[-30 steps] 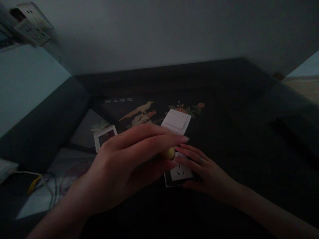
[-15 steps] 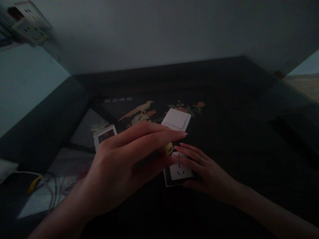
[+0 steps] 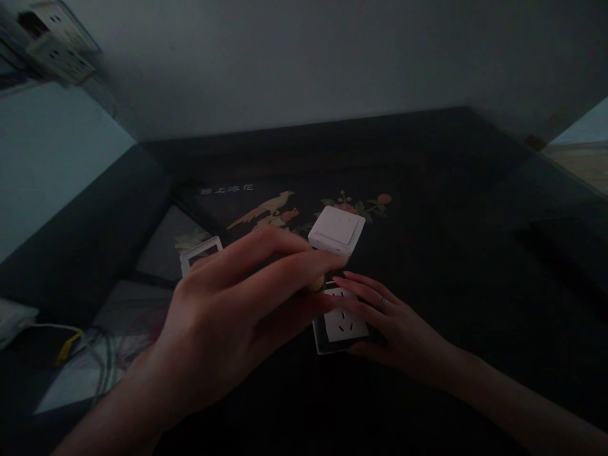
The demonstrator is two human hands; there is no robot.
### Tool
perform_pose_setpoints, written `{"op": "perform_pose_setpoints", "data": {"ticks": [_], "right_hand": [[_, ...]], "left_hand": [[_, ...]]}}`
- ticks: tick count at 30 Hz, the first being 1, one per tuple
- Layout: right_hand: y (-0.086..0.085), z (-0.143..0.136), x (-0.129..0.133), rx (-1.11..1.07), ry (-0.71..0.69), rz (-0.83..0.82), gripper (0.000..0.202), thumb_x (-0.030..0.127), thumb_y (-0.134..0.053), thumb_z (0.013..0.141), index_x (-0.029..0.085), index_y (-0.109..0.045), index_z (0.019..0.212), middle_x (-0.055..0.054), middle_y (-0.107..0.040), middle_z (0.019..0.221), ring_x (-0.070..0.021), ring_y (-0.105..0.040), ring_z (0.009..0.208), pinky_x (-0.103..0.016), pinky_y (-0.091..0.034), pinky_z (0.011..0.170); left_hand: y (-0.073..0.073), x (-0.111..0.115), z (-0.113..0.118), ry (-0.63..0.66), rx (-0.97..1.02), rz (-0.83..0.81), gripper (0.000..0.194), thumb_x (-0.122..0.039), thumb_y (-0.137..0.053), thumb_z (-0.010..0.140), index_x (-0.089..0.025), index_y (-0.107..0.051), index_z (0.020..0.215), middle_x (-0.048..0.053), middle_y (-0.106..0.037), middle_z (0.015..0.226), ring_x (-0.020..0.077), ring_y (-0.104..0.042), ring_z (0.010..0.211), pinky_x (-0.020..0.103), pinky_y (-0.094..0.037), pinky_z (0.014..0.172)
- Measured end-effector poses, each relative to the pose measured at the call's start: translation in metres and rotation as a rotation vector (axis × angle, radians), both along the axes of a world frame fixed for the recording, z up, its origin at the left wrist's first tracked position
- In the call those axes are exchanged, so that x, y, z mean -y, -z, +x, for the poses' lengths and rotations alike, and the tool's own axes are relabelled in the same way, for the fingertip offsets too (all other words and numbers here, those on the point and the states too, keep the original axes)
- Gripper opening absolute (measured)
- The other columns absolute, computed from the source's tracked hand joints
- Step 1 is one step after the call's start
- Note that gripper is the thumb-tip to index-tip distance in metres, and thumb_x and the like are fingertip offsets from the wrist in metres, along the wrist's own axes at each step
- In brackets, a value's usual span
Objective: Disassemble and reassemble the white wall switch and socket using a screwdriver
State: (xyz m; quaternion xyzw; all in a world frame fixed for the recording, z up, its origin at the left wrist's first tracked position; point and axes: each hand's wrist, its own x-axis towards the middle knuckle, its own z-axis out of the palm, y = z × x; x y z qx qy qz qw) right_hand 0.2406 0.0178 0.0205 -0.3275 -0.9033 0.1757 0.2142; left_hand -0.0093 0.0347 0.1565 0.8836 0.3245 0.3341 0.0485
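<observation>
My left hand [image 3: 232, 310] is closed round a tool with a yellowish rounded handle end, seemingly a screwdriver [image 3: 317, 284]; its shaft and tip are hidden. Directly below lies a wall socket [image 3: 342, 328], a white slotted insert with a dark surround and a white edge, partly covered by my fingers. My right hand [image 3: 403, 329], with a ring on one finger, grips the socket from the right, thumb at the near side and fingertips at the far side. Just beyond my left fingertips sits a white wall switch [image 3: 338, 225].
An open white frame [image 3: 209, 244] lies left of my left hand. The dark tabletop [image 3: 437, 190] bears a bird and flower picture. Cables [image 3: 102, 361] and a white plug [image 3: 14, 320] are at the left. Wall outlets [image 3: 61, 57] show top left. A wall [image 3: 332, 57] rises behind.
My left hand has turned slightly, and its fingertips have drawn a little left, covering more of the screwdriver's handle end. My right hand and the socket stay almost in place.
</observation>
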Motion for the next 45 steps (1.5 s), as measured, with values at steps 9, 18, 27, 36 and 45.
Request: {"op": "perform_pose_setpoints", "data": {"ticks": [9,18,27,36,45], "right_hand": [[-0.002,0.000,0.000,0.001,0.006,-0.016,0.060,0.034,-0.065,0.092,0.022,-0.044,0.147,-0.015,-0.046,0.155,-0.0304,-0.033,0.148,-0.055,-0.044,0.112],[0.000,0.001,0.000,-0.020,0.000,0.016,0.060,0.034,-0.065,0.092,0.021,-0.043,0.147,-0.014,-0.045,0.155,-0.0287,-0.030,0.149,-0.052,-0.043,0.113],[-0.002,0.000,0.000,-0.005,0.008,-0.018,0.061,0.033,-0.066,0.091,0.022,-0.044,0.147,-0.015,-0.047,0.154,-0.0317,-0.034,0.148,-0.056,-0.046,0.110],[-0.002,0.000,0.001,-0.028,0.018,0.002,0.058,0.034,-0.066,0.091,0.022,-0.047,0.145,-0.015,-0.049,0.152,-0.0308,-0.035,0.147,-0.054,-0.044,0.112],[-0.002,0.000,-0.001,-0.015,-0.003,-0.004,0.059,0.035,-0.064,0.093,0.021,-0.043,0.146,-0.015,-0.046,0.155,-0.0299,-0.031,0.149,-0.054,-0.044,0.112]], "left_hand": [[0.002,-0.003,-0.003,0.050,0.052,-0.026,0.020,-0.022,-0.068,0.093,-0.023,-0.068,0.113,0.001,-0.067,0.093,0.0111,-0.066,0.074,0.018,-0.056,0.066],[-0.007,-0.003,-0.008,0.174,-0.058,-0.215,0.042,-0.015,-0.050,0.100,-0.021,-0.050,0.142,0.006,-0.067,0.127,0.0164,-0.068,0.111,0.021,-0.058,0.092],[0.008,-0.005,-0.001,0.031,0.044,0.114,0.018,-0.027,-0.074,0.089,-0.021,-0.069,0.105,0.001,-0.068,0.090,0.0118,-0.066,0.070,0.021,-0.056,0.061],[-0.008,-0.002,-0.008,0.177,-0.054,-0.198,0.037,-0.016,-0.052,0.101,-0.026,-0.055,0.136,0.003,-0.069,0.123,0.0151,-0.071,0.101,0.024,-0.061,0.088],[0.008,-0.007,-0.002,0.058,0.002,0.076,0.029,-0.019,-0.070,0.091,-0.018,-0.064,0.119,0.004,-0.070,0.109,0.0129,-0.069,0.093,0.019,-0.058,0.082]]}}
